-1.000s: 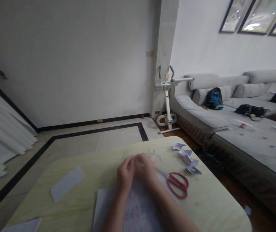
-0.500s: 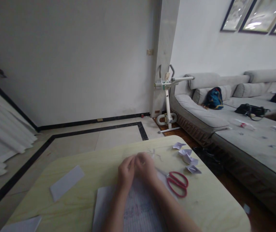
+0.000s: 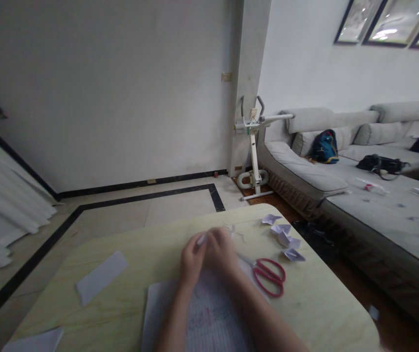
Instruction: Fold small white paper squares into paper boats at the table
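My left hand [image 3: 191, 260] and my right hand [image 3: 224, 250] are together above the far edge of a lined notebook [image 3: 209, 318]. Between my left thumb and fingers shows a small piece of white paper [image 3: 202, 239]. My right fingers are curled against the same paper, most of which they hide. Beside my right wrist lie scissors [image 3: 270, 277] with red handles, their blades pointing toward my hands. Several small folded paper pieces [image 3: 288, 239] sit near the table's right edge. Thin paper scraps [image 3: 235, 232] lie just beyond my right hand.
On the left of the pale wooden table [image 3: 132, 303] lies a white paper strip [image 3: 101, 277], with another paper sheet [image 3: 35, 341] at the near left corner. A grey sofa [image 3: 370, 215] runs along the right. An exercise machine [image 3: 255, 151] stands by the wall.
My fingers have shifted slightly, and the white paper now shows at my left fingertips. Scissors, notebook and folded pieces stay where they were.
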Demonstrator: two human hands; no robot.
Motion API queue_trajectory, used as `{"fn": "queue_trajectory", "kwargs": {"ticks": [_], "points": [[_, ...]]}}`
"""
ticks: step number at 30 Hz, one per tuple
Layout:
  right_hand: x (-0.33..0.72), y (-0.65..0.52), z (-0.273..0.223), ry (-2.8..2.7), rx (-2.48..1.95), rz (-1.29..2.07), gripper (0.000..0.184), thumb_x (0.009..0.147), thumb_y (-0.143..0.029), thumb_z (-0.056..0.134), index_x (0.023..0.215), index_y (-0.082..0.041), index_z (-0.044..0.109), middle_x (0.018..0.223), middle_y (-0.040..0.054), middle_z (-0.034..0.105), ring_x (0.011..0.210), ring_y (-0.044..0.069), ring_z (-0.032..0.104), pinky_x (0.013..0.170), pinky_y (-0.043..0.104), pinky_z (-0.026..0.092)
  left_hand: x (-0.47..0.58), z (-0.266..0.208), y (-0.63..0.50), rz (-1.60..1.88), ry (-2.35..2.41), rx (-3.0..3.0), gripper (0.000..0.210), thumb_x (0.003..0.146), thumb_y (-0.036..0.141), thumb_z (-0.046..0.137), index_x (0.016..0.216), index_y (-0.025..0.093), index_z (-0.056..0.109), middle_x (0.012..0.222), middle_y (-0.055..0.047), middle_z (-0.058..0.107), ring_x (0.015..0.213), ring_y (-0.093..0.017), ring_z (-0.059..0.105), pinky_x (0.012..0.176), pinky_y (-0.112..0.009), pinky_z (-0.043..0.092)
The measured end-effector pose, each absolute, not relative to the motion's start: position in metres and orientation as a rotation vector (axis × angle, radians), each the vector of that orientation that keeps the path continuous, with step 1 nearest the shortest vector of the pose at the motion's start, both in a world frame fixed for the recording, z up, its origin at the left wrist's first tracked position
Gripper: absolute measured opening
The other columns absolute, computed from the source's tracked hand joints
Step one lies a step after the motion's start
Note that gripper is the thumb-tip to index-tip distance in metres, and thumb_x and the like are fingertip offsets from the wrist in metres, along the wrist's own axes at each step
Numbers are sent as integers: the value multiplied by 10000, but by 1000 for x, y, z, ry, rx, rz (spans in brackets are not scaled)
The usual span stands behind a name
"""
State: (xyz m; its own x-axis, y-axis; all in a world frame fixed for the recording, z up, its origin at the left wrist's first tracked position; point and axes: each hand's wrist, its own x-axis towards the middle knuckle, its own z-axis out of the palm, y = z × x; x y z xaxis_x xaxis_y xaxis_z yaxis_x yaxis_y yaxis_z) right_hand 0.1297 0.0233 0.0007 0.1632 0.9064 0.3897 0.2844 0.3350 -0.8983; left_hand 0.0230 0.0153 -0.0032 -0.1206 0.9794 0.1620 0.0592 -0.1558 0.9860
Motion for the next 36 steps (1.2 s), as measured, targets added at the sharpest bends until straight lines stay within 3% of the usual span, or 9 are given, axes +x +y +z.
{"fn": "queue_trajectory", "kwargs": {"ticks": [3, 8, 14, 17, 21, 32, 36], "points": [[131, 23, 3, -1348, -1220, 622, 162, 750, -199, 543, 887, -174, 626, 767, 30, 577, 695, 153, 520, 637, 267, 427, 22, -7, 16, 1389, 1211, 1242, 394, 730, 372, 641, 1050, 144, 613, 1014, -113, 679, 943, -236, 637, 816, -327, 503], [131, 22, 10, -1378, -1234, 683, 104, 735, -204, 569, 683, -177, 655, 695, 28, 598, 665, 153, 542, 624, 264, 423, 21, -10, 17, 1420, 1144, 1111, 466, 697, 363, 677, 1081, 135, 541, 921, -106, 697, 851, -218, 665, 756, -313, 520], [136, 28, 12, -1140, -1221, 927, 149, 725, -266, 581, 715, -159, 683, 696, 48, 673, 677, 185, 602, 635, 285, 464, 24, -4, 17, 1402, 1122, 997, 578, 665, 349, 710, 1160, 144, 492, 955, -106, 696, 855, -209, 668, 796, -319, 506], [140, 31, 8, -1082, -1189, 987, 185, 727, -307, 586, 722, -149, 683, 677, 45, 667, 638, 179, 597, 600, 277, 466, 26, -4, 17, 1373, 1130, 1086, 484, 675, 357, 696, 1087, 137, 568, 993, -112, 688, 904, -223, 654, 820, -328, 496], [139, 31, 4, -1030, -1168, 1034, 180, 706, -311, 606, 719, -144, 669, 673, 41, 650, 636, 169, 583, 591, 263, 460, 24, -8, 17, 1338, 1229, 1253, 308, 749, 403, 612, 892, 135, 664, 859, -78, 704, 837, -218, 656, 766, -307, 498], [136, 28, 9, -1012, -1118, 1222, 132, 666, -282, 620, 689, -153, 637, 557, -11, 590, 526, 123, 528, 532, 230, 410, 18, -5, 18, 1479, 1263, 1048, 405, 690, 396, 661, 990, 123, 674, 896, -86, 704, 754, -195, 653, 677, -279, 508], [137, 27, 11, -989, -1095, 1249, 130, 667, -285, 619, 669, -155, 630, 530, -16, 574, 513, 117, 514, 527, 227, 400, 20, -1, 16, 1487, 1279, 1059, 342, 678, 374, 668, 896, 112, 693, 803, -73, 705, 725, -193, 652, 660, -272, 512]]}}
